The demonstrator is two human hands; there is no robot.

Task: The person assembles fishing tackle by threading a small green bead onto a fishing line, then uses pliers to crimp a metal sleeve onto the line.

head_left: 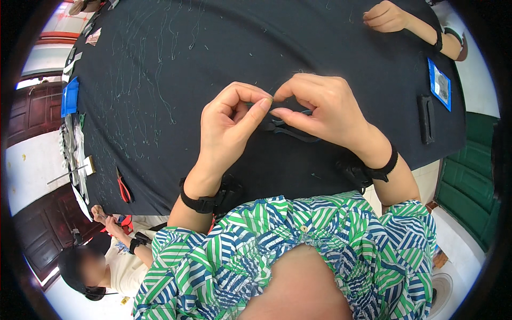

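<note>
Green thread, seemingly, pinched between both hands' fingers.

A thin thread (barely visible) is pinched between both hands' fingertips.

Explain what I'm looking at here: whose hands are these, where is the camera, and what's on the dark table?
The single picture comes from a fisheye camera worn on a person's head, looking down. The left hand and right hand meet fingertip to fingertip, pinching something too thin to identify, perhaps wire. Beneath lies a black table strewn with thin wire strands, dark-handled pliers, red-handled pliers, a blue packet and a black case. Another person's hand rests at the far edge.
</note>
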